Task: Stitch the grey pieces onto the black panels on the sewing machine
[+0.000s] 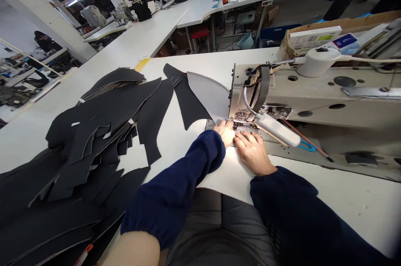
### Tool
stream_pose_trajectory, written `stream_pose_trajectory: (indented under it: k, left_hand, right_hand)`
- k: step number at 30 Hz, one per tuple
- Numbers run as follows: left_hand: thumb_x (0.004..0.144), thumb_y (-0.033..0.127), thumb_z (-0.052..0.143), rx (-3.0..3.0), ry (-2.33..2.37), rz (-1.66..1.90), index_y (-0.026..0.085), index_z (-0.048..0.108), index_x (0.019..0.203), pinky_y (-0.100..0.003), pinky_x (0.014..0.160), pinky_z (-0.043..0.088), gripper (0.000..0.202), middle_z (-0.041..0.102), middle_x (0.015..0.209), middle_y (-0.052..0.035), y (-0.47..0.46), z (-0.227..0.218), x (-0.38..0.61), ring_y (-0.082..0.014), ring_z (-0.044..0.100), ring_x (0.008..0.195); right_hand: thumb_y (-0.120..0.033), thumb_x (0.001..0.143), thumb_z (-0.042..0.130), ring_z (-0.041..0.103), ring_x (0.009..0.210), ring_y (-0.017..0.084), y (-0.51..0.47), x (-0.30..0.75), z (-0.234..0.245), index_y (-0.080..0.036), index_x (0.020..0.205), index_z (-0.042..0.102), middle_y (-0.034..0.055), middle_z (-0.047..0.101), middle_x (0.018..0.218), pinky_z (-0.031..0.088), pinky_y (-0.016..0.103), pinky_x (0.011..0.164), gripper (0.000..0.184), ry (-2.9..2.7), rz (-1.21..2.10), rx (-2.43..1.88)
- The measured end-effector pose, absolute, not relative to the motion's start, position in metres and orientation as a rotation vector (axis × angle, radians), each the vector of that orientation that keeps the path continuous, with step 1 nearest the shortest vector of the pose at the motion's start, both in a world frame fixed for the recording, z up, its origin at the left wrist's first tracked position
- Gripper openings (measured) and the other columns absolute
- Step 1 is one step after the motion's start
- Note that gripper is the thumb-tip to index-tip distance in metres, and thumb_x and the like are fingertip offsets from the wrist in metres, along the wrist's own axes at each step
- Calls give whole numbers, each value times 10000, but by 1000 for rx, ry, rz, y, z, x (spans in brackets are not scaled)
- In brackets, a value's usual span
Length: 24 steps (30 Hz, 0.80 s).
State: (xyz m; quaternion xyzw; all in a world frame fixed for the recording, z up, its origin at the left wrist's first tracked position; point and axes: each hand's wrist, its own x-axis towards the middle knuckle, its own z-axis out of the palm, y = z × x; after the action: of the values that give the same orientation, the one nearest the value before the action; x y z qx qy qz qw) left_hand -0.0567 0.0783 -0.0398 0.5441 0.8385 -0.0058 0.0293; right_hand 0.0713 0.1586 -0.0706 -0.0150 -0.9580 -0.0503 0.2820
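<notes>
A beige industrial sewing machine (260,95) stands at the right, its small lamp (278,129) lighting the needle area. My left hand (224,133) is beside the presser foot, its bent fingers closed at the near end of a grey panel (206,92). A black cut piece (191,101) lies along that panel's left side. Close by on the right, my right hand (253,152) rests palm down on the machine bed with its fingers slightly apart. Both hands partly cover the material at the needle.
Black cut pieces (109,103) lie in a large overlapping pile on the white table (169,145) at the left. A white thread cone (318,61) sits on the machine, with a cardboard box (285,44) behind. Blue-handled tweezers or snips (307,146) lie under the arm. Another person (46,42) is far left.
</notes>
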Motion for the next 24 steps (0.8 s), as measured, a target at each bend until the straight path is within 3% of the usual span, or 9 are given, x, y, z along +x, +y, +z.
stream_pose_trajectory:
  k: [9, 24]
  left_hand:
    - [887, 165, 417, 1725, 2585, 100, 132, 670, 899, -422, 825, 458, 256, 523, 1090, -146, 80, -39, -55, -293, 463, 1052]
    - [812, 252, 505, 1751, 2686, 321, 234, 708, 736, -368, 725, 508, 217, 596, 1094, -129, 86, -57, -63, -252, 518, 1012]
  right_hand:
    - [-115, 863, 467, 522, 1064, 247, 161, 72, -72, -120, 1022, 637, 111, 644, 1154, 350, 402, 926, 233, -2583, -55, -24]
    - [-140, 874, 431, 571, 1001, 286, 172, 63, -73, -135, 1029, 596, 130, 666, 1044, 449, 431, 840, 226, -2566, -116, 147]
